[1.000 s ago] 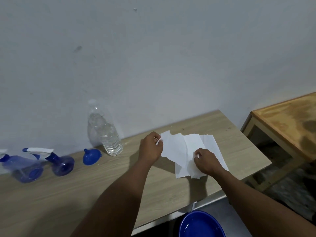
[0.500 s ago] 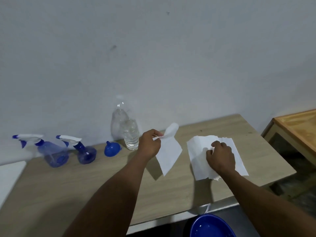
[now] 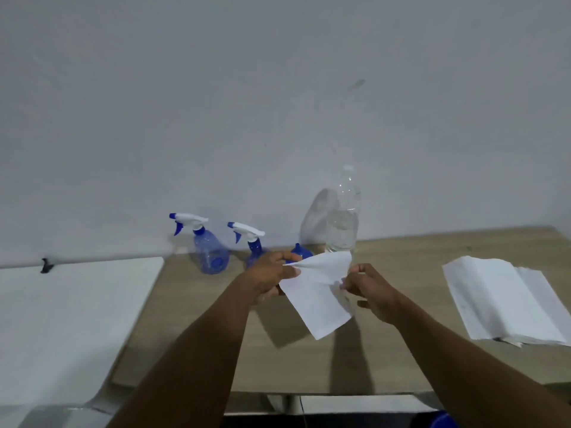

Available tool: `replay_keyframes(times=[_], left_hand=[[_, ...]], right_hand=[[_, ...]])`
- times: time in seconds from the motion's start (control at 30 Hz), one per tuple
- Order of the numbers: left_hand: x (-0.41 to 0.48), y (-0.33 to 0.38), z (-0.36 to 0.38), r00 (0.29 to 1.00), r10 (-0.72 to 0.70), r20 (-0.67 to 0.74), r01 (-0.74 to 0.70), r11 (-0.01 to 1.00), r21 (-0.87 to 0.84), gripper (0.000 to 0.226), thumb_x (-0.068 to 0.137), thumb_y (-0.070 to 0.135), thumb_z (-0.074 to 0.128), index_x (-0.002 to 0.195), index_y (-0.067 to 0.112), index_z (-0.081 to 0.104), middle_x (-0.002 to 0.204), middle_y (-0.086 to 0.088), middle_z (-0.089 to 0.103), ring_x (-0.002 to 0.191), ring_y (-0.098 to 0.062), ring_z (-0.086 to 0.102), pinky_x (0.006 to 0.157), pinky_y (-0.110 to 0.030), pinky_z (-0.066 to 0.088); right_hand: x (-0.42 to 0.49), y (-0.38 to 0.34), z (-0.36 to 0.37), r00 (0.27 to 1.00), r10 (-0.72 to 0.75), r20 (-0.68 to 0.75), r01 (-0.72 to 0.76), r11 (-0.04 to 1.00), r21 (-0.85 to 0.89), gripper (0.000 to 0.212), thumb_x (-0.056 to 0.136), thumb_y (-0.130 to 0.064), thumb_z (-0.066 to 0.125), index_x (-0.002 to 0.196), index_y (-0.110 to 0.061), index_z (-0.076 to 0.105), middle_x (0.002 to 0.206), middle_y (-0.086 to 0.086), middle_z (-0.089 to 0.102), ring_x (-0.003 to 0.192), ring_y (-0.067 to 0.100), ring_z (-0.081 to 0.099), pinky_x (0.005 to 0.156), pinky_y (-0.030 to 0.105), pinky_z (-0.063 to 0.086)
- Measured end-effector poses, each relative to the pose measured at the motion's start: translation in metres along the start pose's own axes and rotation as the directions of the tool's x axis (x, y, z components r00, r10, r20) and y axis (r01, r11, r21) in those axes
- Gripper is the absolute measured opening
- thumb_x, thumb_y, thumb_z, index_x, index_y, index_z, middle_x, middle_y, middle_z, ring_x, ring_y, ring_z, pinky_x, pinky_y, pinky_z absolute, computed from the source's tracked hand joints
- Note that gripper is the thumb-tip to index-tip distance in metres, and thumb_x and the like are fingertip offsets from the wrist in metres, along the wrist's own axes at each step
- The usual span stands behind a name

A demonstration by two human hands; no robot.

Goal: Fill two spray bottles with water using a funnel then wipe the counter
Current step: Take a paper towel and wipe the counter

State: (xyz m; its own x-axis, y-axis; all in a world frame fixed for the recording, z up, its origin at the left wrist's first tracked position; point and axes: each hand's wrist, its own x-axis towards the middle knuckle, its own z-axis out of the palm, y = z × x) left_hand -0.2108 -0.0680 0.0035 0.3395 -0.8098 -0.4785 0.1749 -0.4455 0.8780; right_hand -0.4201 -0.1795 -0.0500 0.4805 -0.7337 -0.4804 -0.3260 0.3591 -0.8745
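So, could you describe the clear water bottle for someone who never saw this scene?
Find the wooden table against the grey wall; a row of items stands along its back edge. The water bottle is at the row's right end, beside the blue funnel. Unlike the two blue spray bottles, it is colourless, tallest, and has no trigger.

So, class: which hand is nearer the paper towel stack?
Right. The right hand is left of the paper towel stack, not touching; the left hand is farther left, across the held sheet.
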Motion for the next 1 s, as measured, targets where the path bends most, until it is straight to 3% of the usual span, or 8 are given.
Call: replay_keyframes(times=[0.13,0.3,0.47,0.63,0.73,0.83,0.93,1.0], left_hand=[[-0.019,-0.019,-0.080,0.996,-0.047,-0.072,0.046,0.999,-0.006,0.032,0.089,0.000,0.069,0.118,0.011,0.064,0.120,-0.016,0.068,0.107,-0.032,0.069,0.080,-0.041,0.061],[-0.039,-0.048,-0.155,0.996,-0.088,-0.021,0.085,0.989,-0.121,0.041,0.086,0.011,0.077,0.123,0.006,0.062,0.115,-0.018,0.073,0.105,-0.034,0.072,0.083,-0.045,0.061],[-0.048,-0.077,-0.198,0.983,-0.174,-0.053,0.160,0.966,-0.206,0.065,0.081,0.013,0.082,0.133,0.026,0.045,0.124,-0.014,0.066,0.103,-0.032,0.071,0.080,-0.047,0.061],[-0.051,-0.093,-0.219,0.977,-0.095,-0.189,0.073,0.990,-0.122,0.043,0.091,0.008,0.071,0.128,0.024,0.057,0.116,-0.012,0.064,0.096,-0.032,0.067,0.081,-0.047,0.059],[-0.053,-0.096,-0.221,0.949,-0.056,-0.310,0.040,0.998,-0.058,0.024,0.095,0.012,0.065,0.116,0.022,0.064,0.100,-0.011,0.066,0.078,-0.025,0.062,0.069,-0.036,0.054],[-0.051,-0.098,-0.224,0.933,0.004,-0.359,0.016,0.999,0.052,0.013,0.097,0.014,0.059,0.097,0.024,0.068,0.099,-0.008,0.067,0.078,-0.024,0.060,0.065,-0.032,0.050],[-0.049,-0.101,-0.231,0.942,-0.008,-0.336,0.027,0.998,0.051,0.015,0.098,0.017,0.057,0.091,0.022,0.069,0.104,-0.006,0.068,0.082,-0.024,0.059,0.063,-0.031,0.050],[-0.052,-0.104,-0.235,0.965,-0.082,-0.248,0.067,0.995,-0.068,0.009,0.097,0.023,0.061,0.099,0.018,0.069,0.112,-0.008,0.069,0.089,-0.026,0.063,0.073,-0.038,0.054]], right_hand=[[0.002,0.000,0.074,1.000,-0.016,0.025,0.013,0.991,0.130,0.022,0.088,-0.005,0.061,0.094,-0.018,0.045,0.094,0.016,0.058,0.081,0.028,0.057,0.067,0.035,0.049],[-0.003,-0.005,0.150,0.995,-0.094,-0.020,0.096,0.984,0.152,0.020,0.090,0.003,0.053,0.093,-0.017,0.050,0.079,0.007,0.053,0.064,0.020,0.052,0.056,0.029,0.047],[-0.007,-0.002,0.201,0.987,-0.133,-0.091,0.143,0.983,0.111,0.023,0.088,0.004,0.048,0.091,-0.009,0.067,0.081,0.014,0.063,0.072,0.025,0.058,0.070,0.037,0.050],[-0.003,0.002,0.217,0.993,-0.078,-0.090,0.082,0.996,0.041,0.015,0.091,-0.008,0.062,0.095,-0.009,0.076,0.100,0.014,0.072,0.089,0.029,0.065,0.084,0.041,0.054],[-0.003,0.003,0.220,0.997,0.000,0.074,-0.006,0.997,0.077,0.022,0.089,-0.012,0.067,0.103,0.004,0.072,0.103,0.024,0.073,0.087,0.033,0.069,0.077,0.040,0.057],[-0.003,0.005,0.225,0.973,0.040,0.225,-0.061,0.994,0.085,0.025,0.085,-0.005,0.071,0.108,0.004,0.071,0.109,0.023,0.072,0.099,0.036,0.070,0.089,0.044,0.058],[-0.001,0.004,0.228,0.964,0.083,0.253,-0.111,0.989,0.098,0.038,0.079,0.008,0.072,0.115,-0.004,0.070,0.116,0.018,0.070,0.107,0.036,0.068,0.094,0.045,0.057],[-0.003,0.001,0.228,0.966,0.087,0.244,-0.113,0.989,0.093,0.044,0.078,0.009,0.073,0.118,-0.009,0.068,0.118,0.018,0.069,0.108,0.038,0.067,0.093,0.046,0.057]])
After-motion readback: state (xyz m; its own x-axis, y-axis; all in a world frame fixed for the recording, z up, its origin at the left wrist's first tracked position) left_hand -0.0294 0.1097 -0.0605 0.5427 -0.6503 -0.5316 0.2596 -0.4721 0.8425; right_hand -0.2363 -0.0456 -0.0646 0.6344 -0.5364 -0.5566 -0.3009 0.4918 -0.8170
